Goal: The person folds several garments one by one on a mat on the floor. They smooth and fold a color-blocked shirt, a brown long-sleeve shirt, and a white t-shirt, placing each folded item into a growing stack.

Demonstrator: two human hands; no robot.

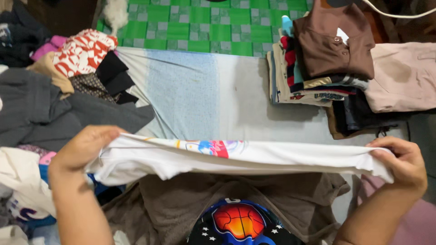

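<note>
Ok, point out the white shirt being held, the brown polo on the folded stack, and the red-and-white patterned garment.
white shirt (281, 159), head view, plain middle of its front fold.
brown polo (334, 45), head view, chest below the collar.
red-and-white patterned garment (81, 52), head view, centre of the print.

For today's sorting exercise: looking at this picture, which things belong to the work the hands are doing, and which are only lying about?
In hand:
- white printed garment, stretched flat
- left hand gripping one end
- right hand gripping the other end

Lying about:
- stack of folded clothes, brown shirt on top
- loose heap of clothes
- grey-brown garment beneath
- basketball-print garment
- green checked mat
</note>
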